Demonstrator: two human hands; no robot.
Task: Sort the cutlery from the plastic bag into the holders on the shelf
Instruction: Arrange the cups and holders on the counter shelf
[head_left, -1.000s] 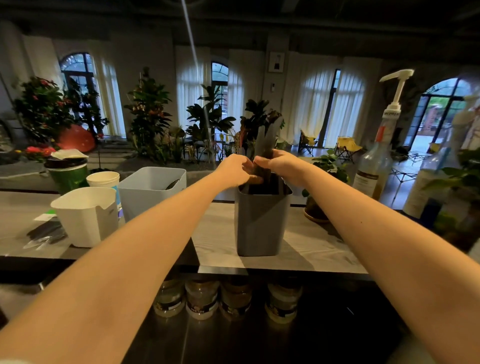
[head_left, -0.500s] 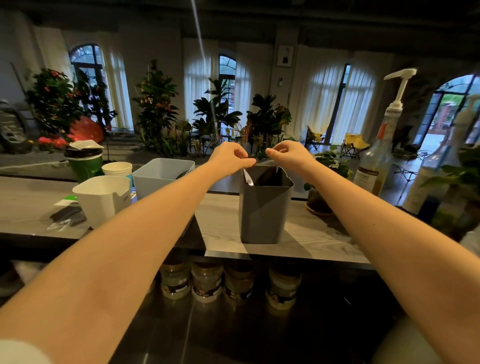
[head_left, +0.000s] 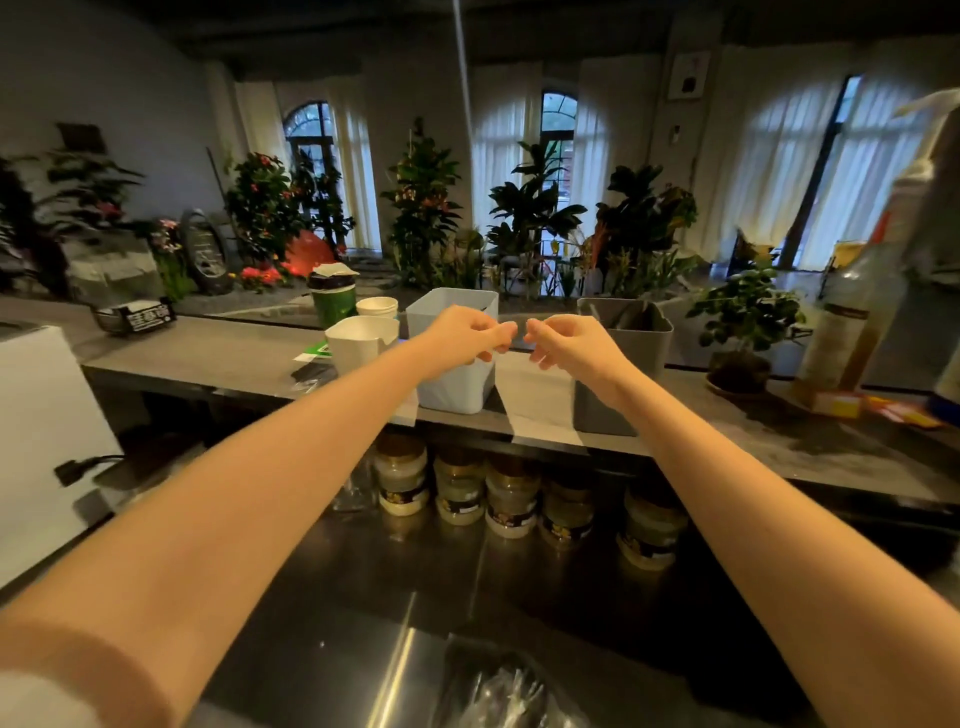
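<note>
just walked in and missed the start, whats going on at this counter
A person is sorting cutlery into holders on a shelf behind a steel counter. Both the left hand and the right hand are raised with fingers curled, between the light grey holder and the dark grey holder; it is unclear whether they pinch anything. The dark holder has dark cutlery standing in it. A white holder sits further left. A clear plastic bag lies on the counter below.
</note>
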